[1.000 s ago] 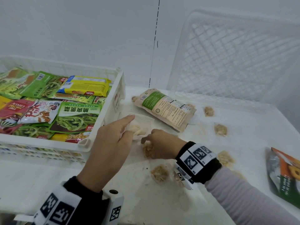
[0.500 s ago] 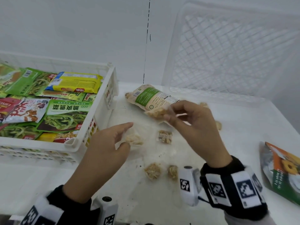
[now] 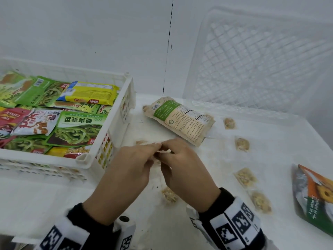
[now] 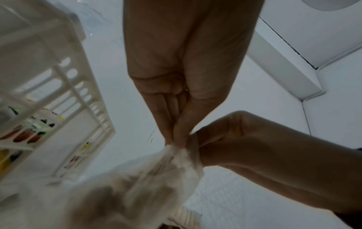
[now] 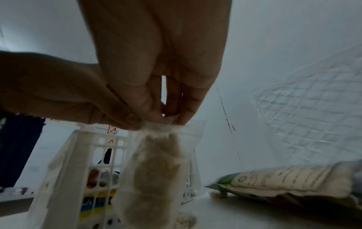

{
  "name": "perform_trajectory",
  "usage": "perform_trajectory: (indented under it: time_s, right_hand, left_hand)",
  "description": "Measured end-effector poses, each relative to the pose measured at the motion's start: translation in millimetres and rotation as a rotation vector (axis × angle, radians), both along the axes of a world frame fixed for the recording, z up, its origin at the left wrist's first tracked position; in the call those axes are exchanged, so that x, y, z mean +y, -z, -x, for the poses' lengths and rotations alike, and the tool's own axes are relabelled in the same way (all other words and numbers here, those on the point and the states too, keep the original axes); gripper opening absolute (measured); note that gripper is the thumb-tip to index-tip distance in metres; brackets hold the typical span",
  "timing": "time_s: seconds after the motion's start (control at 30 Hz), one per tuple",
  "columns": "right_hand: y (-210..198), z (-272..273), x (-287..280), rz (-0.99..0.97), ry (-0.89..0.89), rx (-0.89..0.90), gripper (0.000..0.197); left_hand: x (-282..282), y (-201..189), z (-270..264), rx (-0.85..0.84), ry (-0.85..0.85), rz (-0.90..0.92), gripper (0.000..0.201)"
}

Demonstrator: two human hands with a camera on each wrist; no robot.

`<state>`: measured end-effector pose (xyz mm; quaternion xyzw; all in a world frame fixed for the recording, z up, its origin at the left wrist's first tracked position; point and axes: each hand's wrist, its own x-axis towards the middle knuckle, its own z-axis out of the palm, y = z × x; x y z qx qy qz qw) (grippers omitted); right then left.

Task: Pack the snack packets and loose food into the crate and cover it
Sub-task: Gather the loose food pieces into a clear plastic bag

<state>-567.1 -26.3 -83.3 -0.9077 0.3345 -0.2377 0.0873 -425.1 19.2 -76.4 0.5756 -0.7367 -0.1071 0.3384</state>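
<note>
My left hand (image 3: 155, 147) and right hand (image 3: 166, 150) meet over the table just right of the white crate (image 3: 86, 157). Both pinch the top edge of a small clear bag (image 5: 156, 162) that hangs below the fingers with brownish loose snack pieces inside. The left wrist view shows the same bag (image 4: 156, 178) gathered under the pinching fingertips (image 4: 176, 139). In the head view the hands hide the bag almost fully. The crate holds several green, yellow and red snack packets (image 3: 77, 130). A beige and green packet (image 3: 180, 120) lies on the table behind the hands.
Several small wrapped snack pieces (image 3: 242, 144) lie scattered on the white table to the right, and one (image 3: 169, 194) sits under my right wrist. An orange and green packet (image 3: 315, 199) lies at the right edge. A white lattice crate (image 3: 261, 60) leans against the back wall.
My right hand, which held a snack piece up half a second ago, has come down to the left hand. Both hands now pinch the bag's top together.
</note>
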Motion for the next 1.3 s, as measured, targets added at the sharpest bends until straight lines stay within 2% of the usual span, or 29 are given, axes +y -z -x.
perform_trajectory:
  time_s: [0.07, 0.13, 0.23, 0.3, 0.37, 0.47, 0.6, 0.7, 0.77, 0.8, 0.87, 0.9, 1.0, 1.07, 1.13, 1.2, 1.3]
  right_hand:
    - [-0.3, 6.4, 3.9, -0.001, -0.010, -0.101, 0.028]
    - [0.2, 13.1, 8.9, 0.062, 0.002, -0.184, 0.031]
    - [1.5, 15.7, 12.5, 0.145, 0.019, -0.208, 0.017]
    - [0.3, 17.2, 11.4, 0.186, 0.055, -0.247, 0.003]
    - [-2.1, 19.8, 9.7, 0.209, 0.086, -0.287, 0.008]
    - [-7.3, 24.5, 10.1, 0.163, 0.084, -0.271, 0.007]
    - [-13.3, 28.4, 9.0, -0.019, 0.070, -0.185, 0.007]
    - [-17.4, 32.7, 5.9, -0.132, 0.043, -0.252, 0.007]
    - [-22.3, 35.8, 2.9, -0.199, 0.022, -0.328, 0.011]
    - [-24.7, 37.2, 1.3, -0.223, 0.006, -0.358, 0.013]
    - [-28.9, 39.1, -1.3, -0.236, -0.033, -0.380, 0.015]
    - [-30.2, 39.6, -2.7, -0.237, -0.051, -0.377, 0.015]
    - [-33.5, 41.4, -7.8, -0.306, -0.081, -0.311, 0.014]
    - [-36.9, 43.8, -11.7, -0.453, -0.112, -0.265, 0.017]
    - [-41.9, 48.3, -16.0, -0.683, -0.161, -0.274, 0.013]
    - [-48.2, 54.0, -20.8, -0.870, -0.227, -0.265, 0.009]
    - [-60.5, 58.9, -26.4, -1.044, -0.362, -0.133, 0.015]
  left_hand:
    - [-2.3, -3.6, -4.6, 0.018, -0.015, 0.039, 0.043]
    - [-3.3, -8.8, -6.8, 0.103, -0.053, 0.078, 0.037]
    - [-3.7, -15.2, -1.8, 0.220, -0.033, 0.121, 0.036]
    - [-3.3, -17.3, 4.1, 0.210, -0.007, 0.151, 0.039]
    - [-2.7, -18.2, 6.8, 0.197, -0.012, 0.182, 0.035]
    - [-3.0, -20.3, 9.1, 0.236, -0.032, 0.203, 0.027]
    - [-4.5, -21.1, 17.9, 0.350, -0.041, 0.186, 0.023]
    - [-7.0, -14.8, 22.0, 0.549, -0.044, -0.032, 0.043]
    - [-9.2, -9.1, 20.6, 0.569, -0.014, -0.275, 0.058]
    - [-10.2, -5.8, 19.5, 0.600, 0.047, -0.376, 0.056]
    - [-11.9, -1.7, 17.7, 0.714, 0.157, -0.506, 0.033]
    - [-12.9, -0.7, 16.9, 0.736, 0.167, -0.552, 0.028]
    - [-14.7, 4.9, 14.1, 0.708, 0.201, -0.701, 0.040]
    - [-15.3, 4.4, 13.8, 0.699, 0.254, -0.771, 0.030]
    - [-16.0, 2.9, 14.2, 0.710, 0.313, -0.828, 0.018]
    - [-16.4, 2.3, 15.4, 0.712, 0.369, -0.877, 0.018]
    - [-16.2, 1.4, 18.6, 0.671, 0.439, -0.896, 0.020]
